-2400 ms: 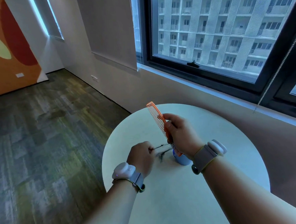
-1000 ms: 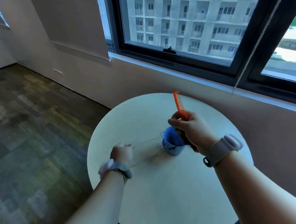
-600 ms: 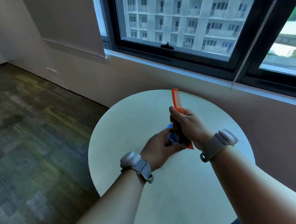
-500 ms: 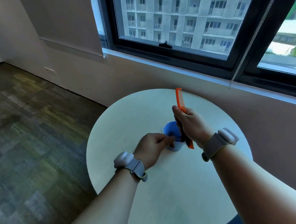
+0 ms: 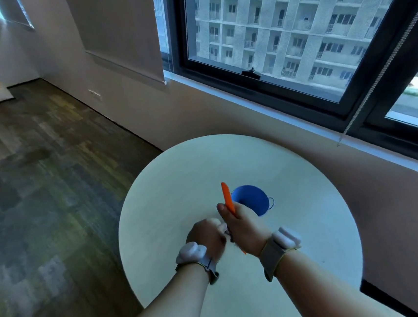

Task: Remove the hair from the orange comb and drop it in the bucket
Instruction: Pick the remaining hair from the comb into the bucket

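Observation:
My right hand (image 5: 242, 228) grips the orange comb (image 5: 227, 198) round its middle, held upright and seen edge-on, its tip rising just left of the small blue bucket (image 5: 251, 200). The bucket stands on the round white table (image 5: 170, 187), partly behind my right hand. My left hand (image 5: 206, 236) is curled and pressed against the lower part of the comb beside my right hand. Its fingertips are hidden, and no hair shows clearly in this blurred view.
The table stands against a wall under a large dark-framed window (image 5: 293, 35). A blind cord (image 5: 365, 97) hangs at the right. Carpeted floor (image 5: 39, 187) spreads to the left. Both wrists carry strapped white devices.
My left hand drew back from the bucket and came to the comb's lower part. My right hand moved the comb nearer to me and turned it edge-on, uncovering more of the bucket.

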`<state>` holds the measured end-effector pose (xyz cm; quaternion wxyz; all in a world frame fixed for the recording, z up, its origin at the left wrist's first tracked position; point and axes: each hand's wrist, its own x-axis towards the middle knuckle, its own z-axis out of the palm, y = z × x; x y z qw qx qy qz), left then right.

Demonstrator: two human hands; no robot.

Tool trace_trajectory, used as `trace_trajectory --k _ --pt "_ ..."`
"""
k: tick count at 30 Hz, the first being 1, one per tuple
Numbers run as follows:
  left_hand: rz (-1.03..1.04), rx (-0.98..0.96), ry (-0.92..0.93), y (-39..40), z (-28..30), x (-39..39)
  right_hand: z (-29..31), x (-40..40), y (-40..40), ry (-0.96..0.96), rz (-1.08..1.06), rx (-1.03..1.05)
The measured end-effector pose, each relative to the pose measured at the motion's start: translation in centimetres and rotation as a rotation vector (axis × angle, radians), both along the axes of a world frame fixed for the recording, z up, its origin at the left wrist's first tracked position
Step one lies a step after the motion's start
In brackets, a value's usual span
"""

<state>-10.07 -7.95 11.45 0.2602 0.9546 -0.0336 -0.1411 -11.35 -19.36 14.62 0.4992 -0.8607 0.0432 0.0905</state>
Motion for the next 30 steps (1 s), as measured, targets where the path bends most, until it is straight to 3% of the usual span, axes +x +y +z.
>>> trace_trajectory --k 5,9,13,17,20,22,25,30 --pt "0.091 -0.041 0.11 -1.4 -1.5 0.6 -0.1 0.5 -2.1 0.041 -0.058 0.055" --pt "0.19 -0.273 0.143 -0.8 0.0 1.9 1.5 2.7 -4.8 0.055 -0.027 0.147" --pt "0.194 -0.123 0.16 -0.9 0.9 2.2 1.6 4.3 -7.2 0.046 0.011 0.127" --pt "0.112 -0.034 0.265 -2.2 2.4 2.6 1.6 5.2 -8.4 0.039 0.007 0.265" --pt "0.136 0.105 0.175 -3.4 3.9 2.7 2.0 5.6 -9.4 0.02 0.005 0.376" --pt "0.148 -0.045 0.055 -4.3 4.8 2.7 2.4 5.9 -9.9 0.023 0.043 0.439" --pt "0.186 -0.592 0.077 -4.9 5.5 3.0 2.5 6.4 -9.8 0.011 0.067 0.464" --pt "0.144 -0.767 0.068 -4.6 6.1 3.9 2.3 7.2 -9.7 -0.023 0.0 0.525"
